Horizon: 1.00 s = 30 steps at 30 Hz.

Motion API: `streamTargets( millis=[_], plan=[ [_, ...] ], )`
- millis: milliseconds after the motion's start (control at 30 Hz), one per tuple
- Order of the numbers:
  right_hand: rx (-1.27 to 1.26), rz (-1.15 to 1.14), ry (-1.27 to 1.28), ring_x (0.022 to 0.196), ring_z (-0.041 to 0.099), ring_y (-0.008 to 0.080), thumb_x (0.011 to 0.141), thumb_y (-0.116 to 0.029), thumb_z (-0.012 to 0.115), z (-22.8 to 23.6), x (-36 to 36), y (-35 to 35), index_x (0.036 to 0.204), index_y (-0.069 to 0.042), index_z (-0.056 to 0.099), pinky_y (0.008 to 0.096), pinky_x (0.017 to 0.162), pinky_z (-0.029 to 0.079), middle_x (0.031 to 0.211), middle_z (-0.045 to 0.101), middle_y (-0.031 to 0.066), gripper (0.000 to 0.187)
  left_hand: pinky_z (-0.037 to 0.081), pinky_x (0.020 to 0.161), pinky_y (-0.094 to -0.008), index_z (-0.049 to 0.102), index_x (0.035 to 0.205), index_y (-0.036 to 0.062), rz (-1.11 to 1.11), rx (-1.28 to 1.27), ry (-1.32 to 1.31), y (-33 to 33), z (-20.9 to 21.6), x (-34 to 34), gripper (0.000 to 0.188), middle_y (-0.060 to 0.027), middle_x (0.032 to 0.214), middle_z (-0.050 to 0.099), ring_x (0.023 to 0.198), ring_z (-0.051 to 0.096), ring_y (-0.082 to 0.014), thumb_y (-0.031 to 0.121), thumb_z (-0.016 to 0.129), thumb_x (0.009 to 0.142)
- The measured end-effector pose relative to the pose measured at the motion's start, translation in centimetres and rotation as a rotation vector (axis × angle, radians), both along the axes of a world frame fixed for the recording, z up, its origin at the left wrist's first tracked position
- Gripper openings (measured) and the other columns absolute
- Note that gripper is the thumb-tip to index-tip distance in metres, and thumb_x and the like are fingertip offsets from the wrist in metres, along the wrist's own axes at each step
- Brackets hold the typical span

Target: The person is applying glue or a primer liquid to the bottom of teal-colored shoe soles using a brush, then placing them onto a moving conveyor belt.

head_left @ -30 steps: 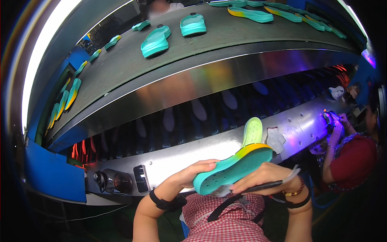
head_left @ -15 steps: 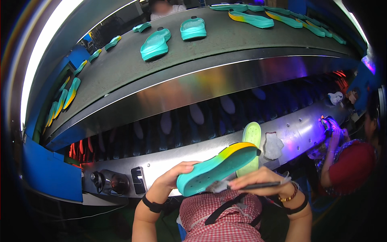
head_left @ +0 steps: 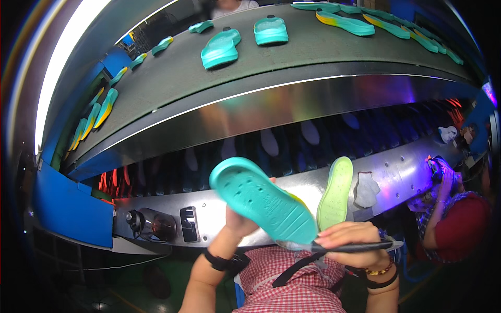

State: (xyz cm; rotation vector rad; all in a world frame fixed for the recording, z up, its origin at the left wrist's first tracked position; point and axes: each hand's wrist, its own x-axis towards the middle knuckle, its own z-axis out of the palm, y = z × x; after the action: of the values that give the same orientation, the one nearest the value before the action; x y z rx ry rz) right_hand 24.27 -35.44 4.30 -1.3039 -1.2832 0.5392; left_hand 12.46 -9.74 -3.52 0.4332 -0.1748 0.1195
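My left hand [head_left: 240, 223] grips a teal shoe sole [head_left: 261, 198] with yellow along one side. The sole is tilted above the metal ledge, its face with small holes and grooves turned toward me. The sole hides most of my left fingers. My right hand [head_left: 352, 239] is closed around the dark handle of a brush [head_left: 365, 247]. The brush's pale head lies at the sole's lower end, partly hidden, and I cannot tell whether it touches. Just beyond my right hand, a light green insole [head_left: 335, 190] lies on the ledge.
A conveyor belt [head_left: 172, 86] carries several teal and yellow soles. On the metal ledge [head_left: 402, 177] are a dark bottle [head_left: 156, 225], a phone [head_left: 189, 224] and a whitish glove-like cloth [head_left: 367, 190]. A co-worker in red [head_left: 459, 221] handles something at the right.
The sole has swung round: its wide end now points up and left, its other end down toward the brush. My left hand has turned with it. The view has shifted slightly.
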Motion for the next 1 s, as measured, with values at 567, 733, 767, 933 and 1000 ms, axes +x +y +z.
streamTargets(
  millis=[567,733,767,933,1000],
  plan=[
    [0.091,-0.044,-0.078,0.081,0.068,0.0260,0.073,-0.001,0.070,-1.8,-0.9,3.0,0.092,0.001,0.067,0.0316,0.073,0.054,0.089,0.068,0.0145,0.018,0.042,0.095,-0.0534,0.038,0.134,0.0068,0.235,-0.118,0.253,-4.3,-2.0,1.5,0.101,-0.0183,0.111,0.058,0.105,0.055,-0.0360,0.085,0.020,0.073],
    [0.052,0.035,-0.154,0.086,0.067,0.0269,0.074,-0.001,0.070,-2.2,-1.2,4.2,0.094,0.002,0.066,0.0323,0.078,0.053,0.091,0.067,0.0157,0.021,0.041,0.095,-0.0543,0.037,0.135,0.0077,0.261,-0.130,0.105,-5.5,-0.5,2.8,0.094,-0.0174,0.114,0.056,0.107,0.054,-0.0361,0.081,0.021,0.078],
    [0.109,0.172,-0.115,0.087,0.066,0.0269,0.073,0.000,0.070,-2.1,-1.6,3.9,0.094,0.001,0.066,0.0330,0.079,0.052,0.091,0.068,0.0156,0.021,0.041,0.095,-0.0541,0.038,0.135,0.0075,0.265,-0.126,0.084,-5.4,-0.1,2.7,0.094,-0.0176,0.114,0.056,0.107,0.054,-0.0361,0.081,0.022,0.078],
    [0.024,-0.099,-0.054,0.095,0.065,0.0259,0.074,0.001,0.070,-2.1,-1.0,1.8,0.096,0.001,0.067,0.0345,0.085,0.052,0.094,0.068,0.0161,0.022,0.038,0.099,-0.0539,0.039,0.134,0.0064,0.246,-0.119,0.087,-4.7,0.7,1.9,0.091,-0.0181,0.119,0.053,0.112,0.051,-0.0363,0.078,0.025,0.080],
    [-0.071,0.120,-0.138,0.095,0.065,0.0251,0.072,0.003,0.071,-2.4,-0.9,1.2,0.092,0.000,0.069,0.0354,0.084,0.052,0.091,0.069,0.0146,0.020,0.036,0.102,-0.0540,0.037,0.135,0.0041,0.256,-0.128,0.018,-4.5,0.8,2.1,0.091,-0.0188,0.124,0.050,0.115,0.049,-0.0366,0.077,0.027,0.081]
  ],
)
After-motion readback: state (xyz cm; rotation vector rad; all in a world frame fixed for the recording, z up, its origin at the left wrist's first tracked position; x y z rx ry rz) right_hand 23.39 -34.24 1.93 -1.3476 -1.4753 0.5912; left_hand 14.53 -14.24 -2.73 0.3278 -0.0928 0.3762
